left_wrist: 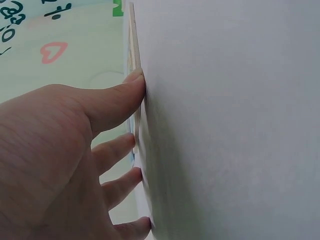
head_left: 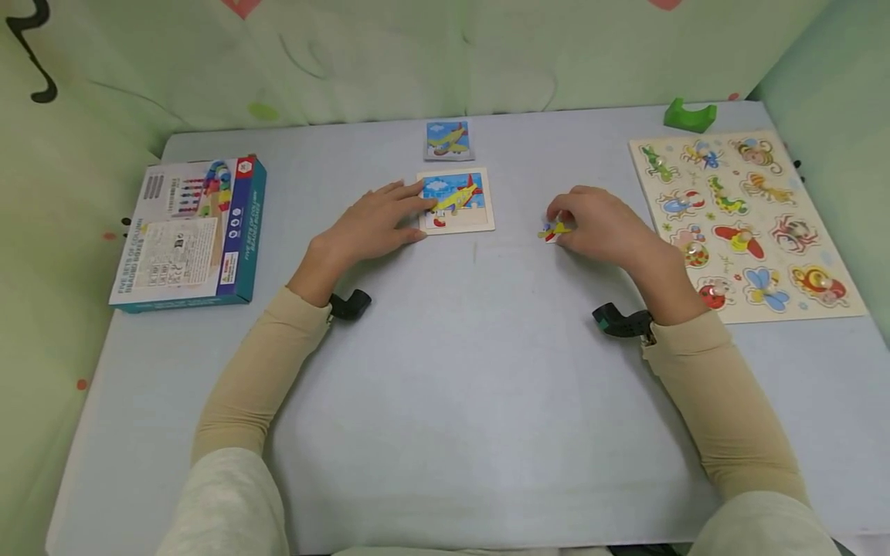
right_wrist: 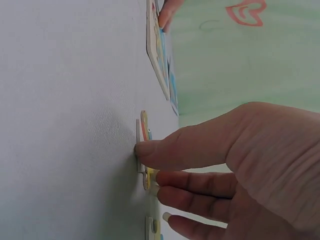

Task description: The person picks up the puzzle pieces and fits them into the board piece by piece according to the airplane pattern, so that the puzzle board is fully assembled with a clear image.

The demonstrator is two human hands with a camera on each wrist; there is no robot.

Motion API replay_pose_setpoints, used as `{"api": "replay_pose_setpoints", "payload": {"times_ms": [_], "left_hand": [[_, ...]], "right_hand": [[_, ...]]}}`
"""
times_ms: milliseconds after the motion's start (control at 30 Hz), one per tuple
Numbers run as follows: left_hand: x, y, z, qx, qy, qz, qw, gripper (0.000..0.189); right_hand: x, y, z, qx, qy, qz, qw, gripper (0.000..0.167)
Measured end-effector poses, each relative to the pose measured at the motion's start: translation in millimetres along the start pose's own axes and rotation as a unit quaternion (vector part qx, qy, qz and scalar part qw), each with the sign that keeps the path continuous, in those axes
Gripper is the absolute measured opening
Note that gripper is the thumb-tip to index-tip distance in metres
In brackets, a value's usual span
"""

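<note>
A small square wooden jigsaw puzzle [head_left: 455, 228] with a yellow airplane on blue lies near the table's far side. My left hand [head_left: 378, 220] rests at its left side, the index finger reaching over the picture and the thumb [left_wrist: 132, 95] against the board's edge. To the right of the puzzle, my right hand [head_left: 601, 228] pinches a small yellow, red and blue puzzle piece [head_left: 549, 233] between thumb and fingers, close to the tabletop. In the right wrist view the thumb [right_wrist: 155, 152] lies against this puzzle piece [right_wrist: 142, 125]. The fingers partly hide it.
Behind the puzzle lies a matching airplane picture card [head_left: 448, 140]. A wooden insect peg puzzle [head_left: 747, 224] is at the right, with a green arch-shaped block [head_left: 690, 116] beyond it. A boxed toy set [head_left: 184, 232] lies at the left. Fabric walls enclose the table [head_left: 473, 401].
</note>
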State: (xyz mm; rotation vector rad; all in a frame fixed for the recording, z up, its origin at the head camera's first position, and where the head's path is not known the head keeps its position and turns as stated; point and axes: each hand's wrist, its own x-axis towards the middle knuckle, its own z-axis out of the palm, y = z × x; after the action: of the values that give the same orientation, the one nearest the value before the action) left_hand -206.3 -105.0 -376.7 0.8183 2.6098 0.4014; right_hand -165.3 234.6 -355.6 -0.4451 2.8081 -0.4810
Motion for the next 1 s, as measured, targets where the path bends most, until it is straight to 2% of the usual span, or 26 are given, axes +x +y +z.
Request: {"api": "replay_pose_setpoints", "payload": {"times_ms": [133, 333, 467, 667, 1000], "left_hand": [[-0.1, -0.3, 0.4, 0.003, -0.001, -0.001, 1.0, 0.06], [0.6, -0.8, 1.3, 0.004, 0.0, -0.001, 1.0, 0.06], [1.5, -1.9, 2.5, 0.004, 0.001, -0.002, 1.0, 0.06], [1.4, -2.5, 0.7, 0.005, 0.002, 0.0, 1.0, 0.06], [0.1, -1.1, 0.6, 0.004, -0.004, -0.002, 1.0, 0.061]], "right_hand": [[-0.9, -0.8, -0.3, -0.008, 0.006, 0.001, 0.9999, 0.027], [-1.9, -3.5, 0.3, -0.042, -0.018, -0.003, 0.999, 0.038], [-2.1, -4.4, 3.1, -0.059, -0.006, -0.016, 0.9981, 0.037], [-1.5, -6.1, 3.0, -0.052, 0.008, -0.02, 0.9984, 0.036], [0.7, -5.4, 4.6, -0.008, 0.006, 0.004, 0.9999, 0.038]]}}
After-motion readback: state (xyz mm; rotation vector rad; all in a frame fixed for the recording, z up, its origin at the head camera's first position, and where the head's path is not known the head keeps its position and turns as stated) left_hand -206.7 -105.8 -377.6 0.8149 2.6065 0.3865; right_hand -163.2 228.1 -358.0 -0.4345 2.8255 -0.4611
